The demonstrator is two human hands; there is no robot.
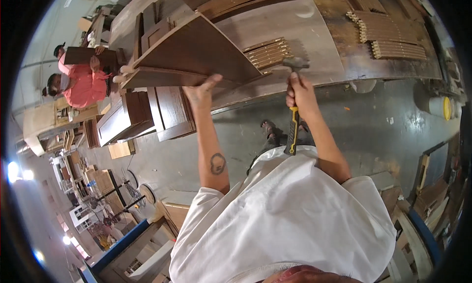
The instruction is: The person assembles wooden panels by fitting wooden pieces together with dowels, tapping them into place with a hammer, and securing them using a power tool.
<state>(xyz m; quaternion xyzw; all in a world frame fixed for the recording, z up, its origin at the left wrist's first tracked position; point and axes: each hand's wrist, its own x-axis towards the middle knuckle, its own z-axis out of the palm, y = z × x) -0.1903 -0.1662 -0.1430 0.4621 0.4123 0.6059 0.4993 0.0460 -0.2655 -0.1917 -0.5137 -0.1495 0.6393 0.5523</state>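
Observation:
My left hand (200, 92) holds the near edge of a dark brown wooden assembly (189, 49), its thumb on top and its fingers partly hidden. Two boards of this piece meet at an angle, tilted above the worktable (275, 22). In my right hand (301, 94) is a hammer (292, 135), gripped high on the handle near the head. Its grey head points away from me, just past the table's near edge; the black and yellow handle hangs toward my white shirt. A bundle of slim brown strips (268, 53) lies between the assembly and the hammer head.
More stacked brown strips (393, 30) lie at the table's right. Brown panels (172, 108) stand by its left near edge. At the far left, a person in a pink top (86, 84) holds a brown board (88, 55). A yellow-rimmed bucket (441, 107) stands right.

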